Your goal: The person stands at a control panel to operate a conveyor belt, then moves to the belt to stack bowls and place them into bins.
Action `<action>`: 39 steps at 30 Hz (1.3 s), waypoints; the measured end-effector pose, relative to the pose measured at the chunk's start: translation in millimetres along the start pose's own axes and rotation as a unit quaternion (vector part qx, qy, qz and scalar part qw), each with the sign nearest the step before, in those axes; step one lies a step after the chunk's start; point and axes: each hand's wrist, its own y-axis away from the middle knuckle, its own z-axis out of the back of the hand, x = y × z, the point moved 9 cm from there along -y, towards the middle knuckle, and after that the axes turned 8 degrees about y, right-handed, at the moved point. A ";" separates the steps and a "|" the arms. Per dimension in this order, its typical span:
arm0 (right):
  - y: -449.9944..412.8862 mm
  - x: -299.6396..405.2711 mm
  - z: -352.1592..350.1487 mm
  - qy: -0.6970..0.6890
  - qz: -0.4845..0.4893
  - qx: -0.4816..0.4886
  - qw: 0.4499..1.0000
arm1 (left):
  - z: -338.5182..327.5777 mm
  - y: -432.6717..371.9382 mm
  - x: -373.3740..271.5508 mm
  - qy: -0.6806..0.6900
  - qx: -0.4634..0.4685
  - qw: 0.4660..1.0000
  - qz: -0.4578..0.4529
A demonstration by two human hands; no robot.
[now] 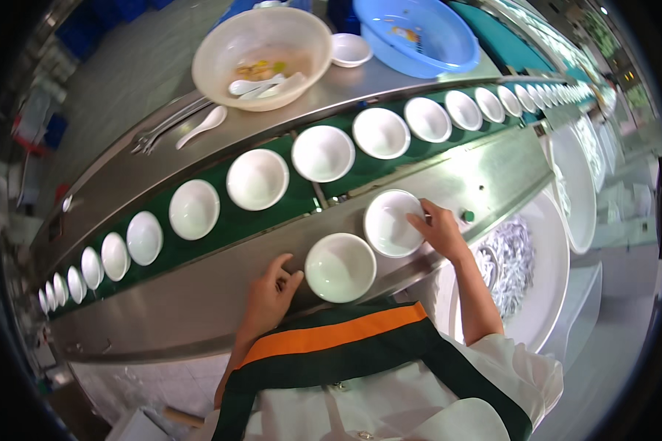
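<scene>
Two white bowls stand on the steel ledge before me. My right hand [438, 227] grips the rim of the farther white bowl [393, 223], thumb inside and fingers outside. Beside the nearer white bowl [340, 268], at its left, my left hand [273, 289] is held with thumb and fingers apart, holding nothing. Beyond both, a row of white bowls, one of them a bowl [323, 154] near the middle, sits spaced out along a green conveyor belt [226, 234].
Across the belt are a cream basin [204, 66] with spoons and scraps, a small white bowl [351, 49], a blue basin [463, 41], a white spoon [203, 127] and metal tongs [171, 122]. A large white tub [554, 297] of pale strips stands at right.
</scene>
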 end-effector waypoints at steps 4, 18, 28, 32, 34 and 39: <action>36.2 -7.8 3.4 -0.096 -0.056 -0.028 0.993 | -35.7 -1.6 -16.2 -0.046 0.066 0.994 -0.074; 73.6 89.0 -35.2 0.001 0.148 -0.053 0.987 | -41.5 0.4 -22.7 0.013 0.055 0.993 -0.102; 71.6 65.2 -81.9 -0.124 0.015 0.133 0.983 | -45.1 -5.0 -12.0 -0.019 0.075 0.995 -0.066; 76.0 65.9 -84.8 -0.152 0.039 0.120 0.980 | -38.7 -2.2 -10.8 0.056 0.103 0.985 -0.125; 79.1 65.1 -94.4 -0.221 0.036 0.121 0.967 | -36.4 0.7 -14.4 0.115 0.114 0.972 -0.172; 73.9 90.2 -93.4 -0.356 0.065 0.109 0.926 | -72.0 -1.2 5.1 0.443 0.231 0.866 -0.013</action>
